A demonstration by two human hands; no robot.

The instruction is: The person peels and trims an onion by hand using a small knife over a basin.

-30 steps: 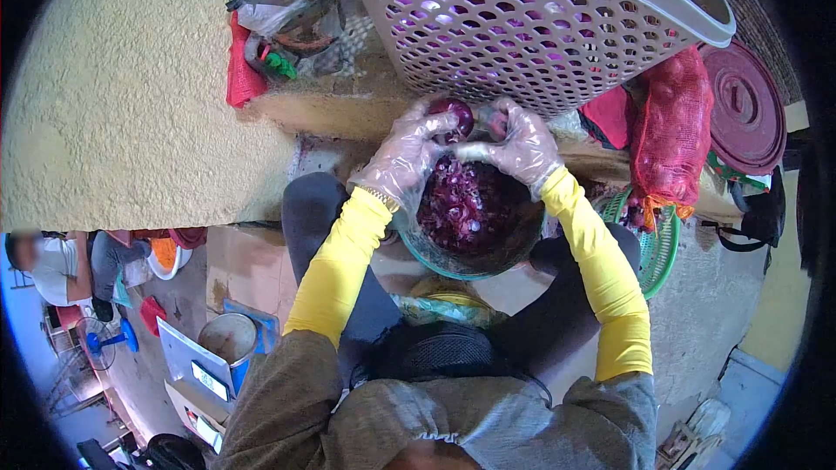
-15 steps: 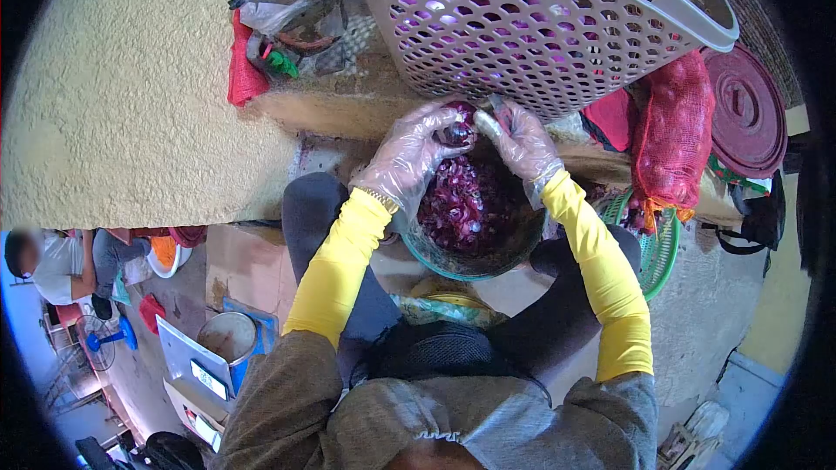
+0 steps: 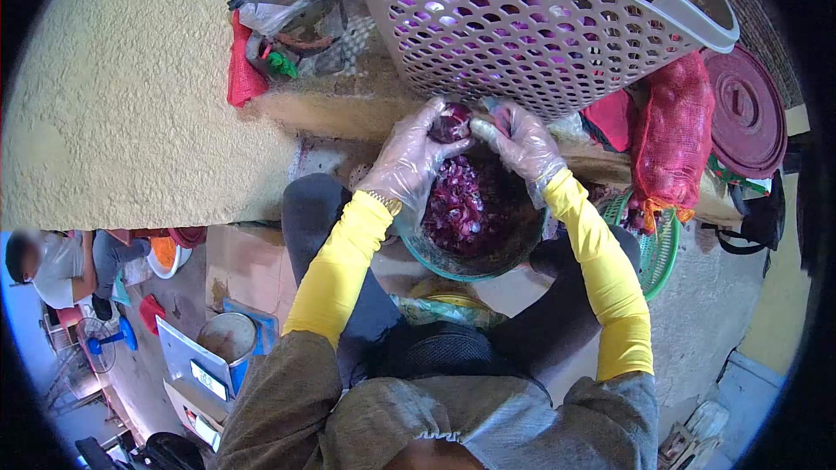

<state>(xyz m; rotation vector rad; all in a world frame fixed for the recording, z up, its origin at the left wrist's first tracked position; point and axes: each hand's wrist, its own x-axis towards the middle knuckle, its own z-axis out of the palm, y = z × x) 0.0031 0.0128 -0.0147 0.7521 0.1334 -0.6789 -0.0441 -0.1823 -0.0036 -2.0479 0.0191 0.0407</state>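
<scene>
My left hand [image 3: 416, 150], in a clear plastic glove, is closed around a red onion [image 3: 450, 123]. My right hand [image 3: 522, 141], gloved the same way, grips what looks like a small knife [image 3: 500, 115], mostly hidden by the fingers; its thumb is at the onion's right side. Both hands are above a round green-rimmed basin [image 3: 470, 275]. Inside the basin lies a heap of purple onion skins and peelings [image 3: 461, 204].
Beyond my hands leans a large perforated basket [image 3: 522, 43] with onions inside. To the right are a red mesh sack [image 3: 670, 135], a green strainer basket [image 3: 666, 252] and a maroon lid [image 3: 744, 109]. A seated person [image 3: 61, 265] and a blue fan [image 3: 124, 335] are far left.
My left hand has turned the onion, so its smooth dark side is less exposed. The right hand has shifted slightly, and its blade shows less.
</scene>
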